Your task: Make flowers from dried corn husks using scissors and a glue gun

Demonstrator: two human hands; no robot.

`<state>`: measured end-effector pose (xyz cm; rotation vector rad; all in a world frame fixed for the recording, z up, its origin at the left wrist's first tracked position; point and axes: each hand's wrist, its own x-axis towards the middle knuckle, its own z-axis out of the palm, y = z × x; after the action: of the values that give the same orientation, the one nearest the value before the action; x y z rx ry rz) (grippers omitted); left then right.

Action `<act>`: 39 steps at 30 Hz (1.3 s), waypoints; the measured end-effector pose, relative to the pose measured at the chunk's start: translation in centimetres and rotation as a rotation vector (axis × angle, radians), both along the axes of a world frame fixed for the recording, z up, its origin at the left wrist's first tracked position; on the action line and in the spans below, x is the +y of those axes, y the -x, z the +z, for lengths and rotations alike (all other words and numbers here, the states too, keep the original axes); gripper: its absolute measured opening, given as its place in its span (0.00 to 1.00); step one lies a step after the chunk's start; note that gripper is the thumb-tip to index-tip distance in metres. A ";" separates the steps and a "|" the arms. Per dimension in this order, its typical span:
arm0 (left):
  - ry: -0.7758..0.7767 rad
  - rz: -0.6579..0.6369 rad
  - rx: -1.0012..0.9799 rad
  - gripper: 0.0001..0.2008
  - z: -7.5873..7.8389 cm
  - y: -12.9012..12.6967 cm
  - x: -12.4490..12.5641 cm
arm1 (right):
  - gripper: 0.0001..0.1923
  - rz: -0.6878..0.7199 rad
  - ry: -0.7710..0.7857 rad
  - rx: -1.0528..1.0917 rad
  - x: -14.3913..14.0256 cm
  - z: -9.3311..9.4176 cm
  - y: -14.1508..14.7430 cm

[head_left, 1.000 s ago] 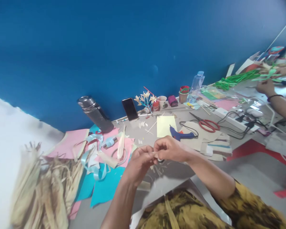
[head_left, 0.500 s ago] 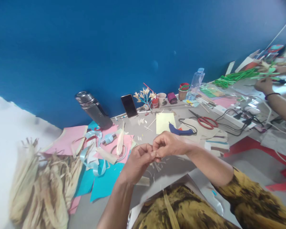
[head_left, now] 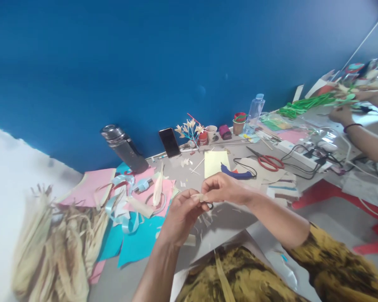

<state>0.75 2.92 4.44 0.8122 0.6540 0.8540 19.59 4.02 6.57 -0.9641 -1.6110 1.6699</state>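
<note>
My left hand (head_left: 182,214) and my right hand (head_left: 223,189) meet over the grey table (head_left: 227,218), both pinching a small pale strip of dried husk (head_left: 199,196) between the fingertips. A dark small object shows just under my right fingers; what it is cannot be told. Cut husk scraps (head_left: 204,220) lie on the table below the hands. A blue glue gun (head_left: 236,173) and a yellow paper sheet (head_left: 216,162) lie just beyond my right hand.
A heap of dried husks (head_left: 53,247) fills the left. Pink and teal papers with ribbon (head_left: 129,197), a steel flask (head_left: 122,149), a phone (head_left: 169,142), paper flowers (head_left: 190,130), cups, a bottle (head_left: 254,111), red scissors (head_left: 271,161) and cables surround. Another person's hands (head_left: 343,115) work at far right.
My hands stayed joined on the husk strip, shifting slightly; the strip now shows between the fingertips. The view drifted a little.
</note>
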 end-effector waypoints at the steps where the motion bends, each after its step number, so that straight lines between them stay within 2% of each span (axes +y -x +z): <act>1: 0.009 -0.016 -0.018 0.10 -0.2 -0.1 -0.1 | 0.11 -0.011 0.029 0.025 -0.1 -0.1 0.0; 5: 0.067 -0.106 -0.144 0.12 -0.7 -0.5 -0.3 | 0.11 0.015 0.104 0.120 -0.3 -0.7 -0.1; 7: 0.085 -0.107 -0.176 0.14 -0.7 -0.6 -0.4 | 0.10 0.025 0.100 0.138 -0.1 -0.8 -0.2; 9: 0.062 -0.078 -0.129 0.16 -0.6 -0.8 -0.5 | 0.08 0.028 0.096 0.125 0.1 -0.9 -0.3; 12: -0.003 -0.020 0.020 0.14 -0.5 -1.2 -0.5 | 0.06 0.018 0.099 0.062 0.2 -0.6 -0.3; 15: -0.024 -0.023 0.070 0.15 -0.7 -1.4 -0.4 | 0.05 0.036 0.094 -0.001 0.1 -0.2 -0.4; 21: 0.073 -0.122 -0.132 0.16 -0.9 -1.0 -0.3 | 0.05 0.075 0.099 0.033 0.3 -0.7 -0.9; 27: 0.063 -0.111 -0.115 0.12 -1.4 -1.0 -0.5 | 0.07 0.100 0.112 0.045 0.7 -0.8 -1.0; 33: 0.174 -0.127 -0.229 0.15 -1.7 -0.9 -0.7 | 0.08 0.122 0.130 0.050 0.9 -1.2 -1.2; 39: 0.112 -0.161 -0.189 0.11 -1.7 -1.2 -0.9 | 0.08 0.135 0.151 0.050 0.9 -1.6 -1.4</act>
<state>1.91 1.99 2.71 0.6648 0.4584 0.7305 21.03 4.93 4.94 -0.8951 -1.5653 1.9154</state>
